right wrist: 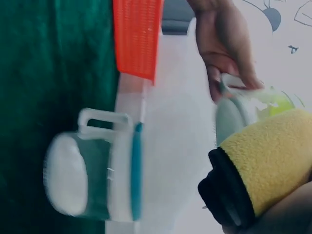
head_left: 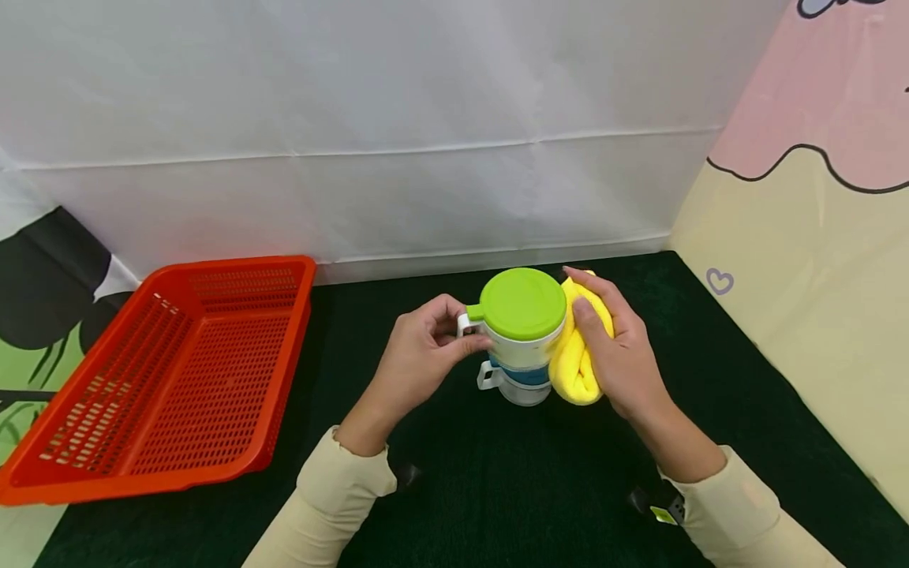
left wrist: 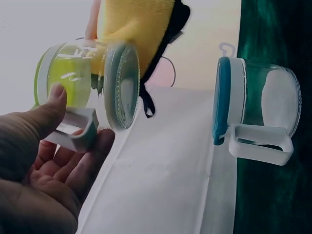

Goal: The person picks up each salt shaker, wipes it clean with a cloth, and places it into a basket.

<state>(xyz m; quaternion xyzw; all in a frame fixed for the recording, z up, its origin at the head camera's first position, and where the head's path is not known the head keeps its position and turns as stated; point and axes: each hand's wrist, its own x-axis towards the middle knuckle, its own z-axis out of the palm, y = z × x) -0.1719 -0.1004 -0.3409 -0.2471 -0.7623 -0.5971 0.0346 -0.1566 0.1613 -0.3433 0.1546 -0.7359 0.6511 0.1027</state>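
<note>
Left hand (head_left: 412, 355): grip closed on the white handle (left wrist: 75, 142) of a clear glass jar with a flat, round lime-green lid (head_left: 524, 304). Thumb on one side of the handle, fingers curled at the other. Jar is off the table, lid up, raised in front of the person.

Right hand (head_left: 625, 355): grip wrapped round a folded, fuzzy yellow cloth with black edging (head_left: 571, 367). In the head view the cloth lies along the right side of the raised jar; how firmly it presses, cannot tell.

Second clear glass jar, blue lid and white handle (left wrist: 268, 97), stands upright on the table, below the raised one and apart from it. In the head view the raised jar partly covers it. White area shows at its lower part; whether contents or base, cannot tell.

Table (head_left: 497, 489) is covered in dark green cloth. Orange-red slatted plastic basket (head_left: 206, 379) sits at the left, well apart from both jars. White sheet (head_left: 355, 102) hangs behind; pink and cream printed panel (head_left: 795, 315) at the right. Cream sleeves (head_left: 341, 481) cover both forearms.
</note>
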